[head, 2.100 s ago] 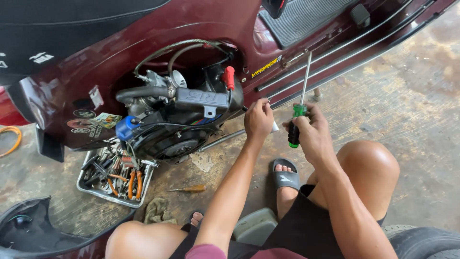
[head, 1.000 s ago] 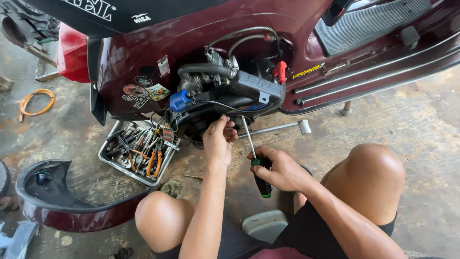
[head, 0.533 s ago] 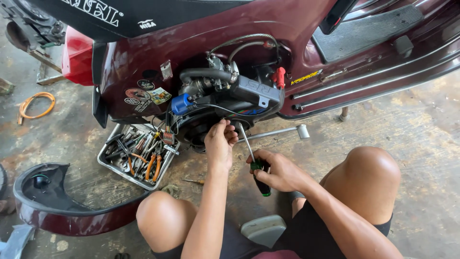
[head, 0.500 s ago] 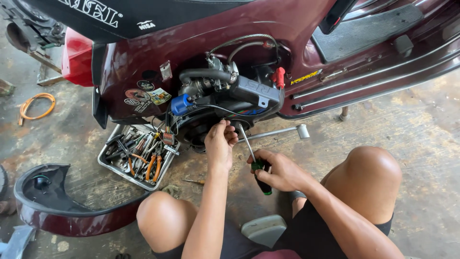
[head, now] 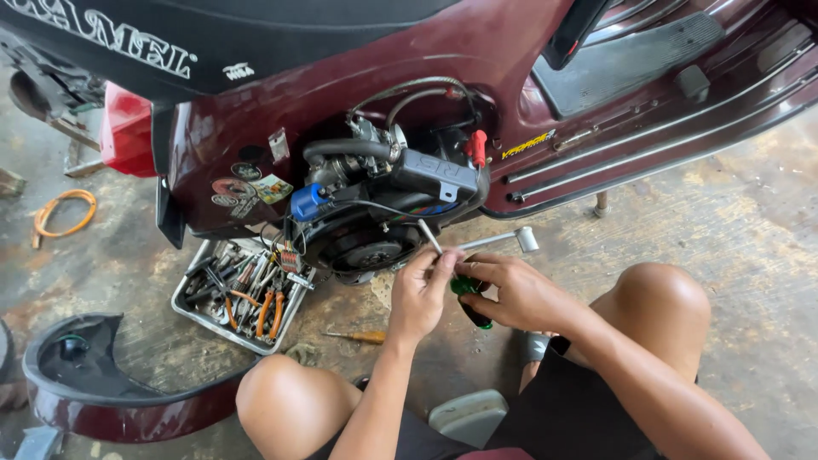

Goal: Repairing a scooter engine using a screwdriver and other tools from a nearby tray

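Two hands on one tool. Right hand (head: pixel 520 294) is wrapped around the green-and-black plastic handle of the long steel-shafted screwdriver (head: pixel 464 290), fingers closed tight on it. Left hand (head: pixel 422 294) has its fingers pinching the shaft just above the handle, steadying it. The tip points up and left toward the black round engine cover (head: pixel 366 247) of the dark red scooter (head: pixel 477 68); I can't tell whether the tip is seated in a fastener.

To do this well, in my view: keep the pinch light so the shaft can turn, line the shaft straight with the screw axis, push in before twisting. A tilted tip risks camming out.

Just beyond the hands, a chrome kick-start lever (head: pixel 498 241) sticks out right of the engine cover; keep knuckles off it. Left of and below the cover: a wooden-handled screwdriver (head: pixel 358 336) on the concrete floor (head: pixel 750 221), then a metal tray of pliers and wrenches (head: pixel 243 294).
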